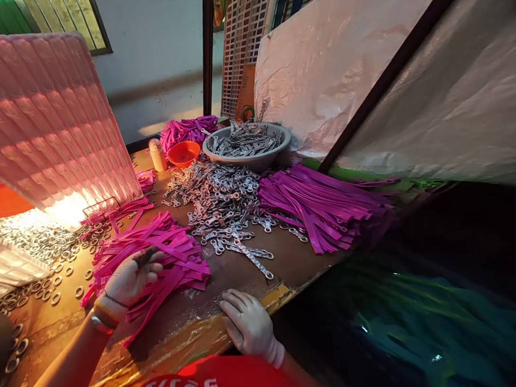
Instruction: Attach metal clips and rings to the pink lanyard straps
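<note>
My left hand, in a pale glove with a dark stained patch, is over a pile of magenta strips. Its fingers are apart and loosely bent, with nothing seen in them. At the front edge of the table, my right hand rests in a white glove, fingers stretched over the wood and holding nothing. Beyond it lies a heap of flat metal links with ringed ends, some spilling toward me. More magenta strips are bundled to the right of the heap.
A grey basin full of metal links stands at the back, beside an orange bowl and a small bottle. Metal rings are scattered at left below a ribbed translucent panel. The table edge drops off at right.
</note>
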The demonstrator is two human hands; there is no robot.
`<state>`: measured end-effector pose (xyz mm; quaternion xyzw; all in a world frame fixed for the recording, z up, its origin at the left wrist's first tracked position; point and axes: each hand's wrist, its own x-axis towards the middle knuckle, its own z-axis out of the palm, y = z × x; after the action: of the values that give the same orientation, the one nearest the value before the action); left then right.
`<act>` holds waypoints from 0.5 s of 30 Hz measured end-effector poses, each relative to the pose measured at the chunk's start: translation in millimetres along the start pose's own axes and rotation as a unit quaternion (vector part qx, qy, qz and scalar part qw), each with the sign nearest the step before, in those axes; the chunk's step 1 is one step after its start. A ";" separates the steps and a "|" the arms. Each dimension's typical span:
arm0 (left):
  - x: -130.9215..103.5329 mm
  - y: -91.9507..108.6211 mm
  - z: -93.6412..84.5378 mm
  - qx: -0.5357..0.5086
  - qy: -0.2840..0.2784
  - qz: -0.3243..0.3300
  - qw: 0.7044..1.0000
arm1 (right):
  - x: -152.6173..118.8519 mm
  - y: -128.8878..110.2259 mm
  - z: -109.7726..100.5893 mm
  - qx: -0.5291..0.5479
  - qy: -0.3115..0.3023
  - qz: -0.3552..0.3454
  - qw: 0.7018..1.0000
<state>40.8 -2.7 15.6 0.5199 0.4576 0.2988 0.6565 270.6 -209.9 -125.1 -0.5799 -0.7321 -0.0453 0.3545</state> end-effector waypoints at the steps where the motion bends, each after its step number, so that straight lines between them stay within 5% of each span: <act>1: -1.1 -2.5 2.7 0.080 -0.004 0.027 0.996 | -0.4 0.2 0.4 0.000 0.001 0.001 1.000; 2: -1.0 -3.8 4.7 0.187 0.011 0.078 0.979 | -0.7 0.3 0.7 -0.001 0.002 0.001 1.000; 4: 3.5 -4.1 6.2 0.411 0.054 0.172 0.894 | -0.7 0.4 0.7 -0.003 0.002 0.002 1.000; 7: 16.4 -1.7 4.6 0.588 0.059 0.185 0.785 | 0.3 0.3 0.0 0.000 0.002 0.003 1.000; 15: 27.5 -4.2 5.9 0.700 0.014 0.204 0.685 | 2.7 -1.2 0.2 0.004 0.012 0.012 1.000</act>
<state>56.9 17.6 3.8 0.9045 0.4254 0.0255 0.0184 269.3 -208.0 -123.3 -0.5867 -0.7209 -0.0454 0.3661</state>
